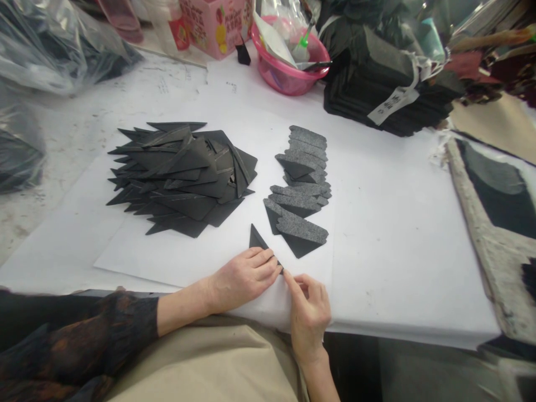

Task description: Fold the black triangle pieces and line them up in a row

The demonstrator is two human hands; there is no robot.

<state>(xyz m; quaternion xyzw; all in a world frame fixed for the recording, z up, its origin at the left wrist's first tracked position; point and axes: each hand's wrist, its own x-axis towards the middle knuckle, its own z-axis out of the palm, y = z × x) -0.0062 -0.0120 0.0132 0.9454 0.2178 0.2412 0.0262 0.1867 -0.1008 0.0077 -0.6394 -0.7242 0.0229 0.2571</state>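
Observation:
Near the front edge of the white-covered table, a small black triangular piece (257,237) of thin sheet material lies mostly under my left hand (247,276). The fingers of that hand are bent together and press on it. My right hand (309,306) has its thumb and index finger pinched at the piece's near right corner. Beyond my hands to the right is a staggered column of grey-speckled strips on black pointed pieces (300,228). To the left is a large loose pile of plain black pointed pieces (180,176).
A pink basin (288,81) with a green-tipped bottle stands at the back, beside a pink carton (215,28). Stacked black sheets (372,72) with a white tag sit at the back right. Clear plastic bags (62,44) hold dark material at the left; a worn board (473,212) lies right.

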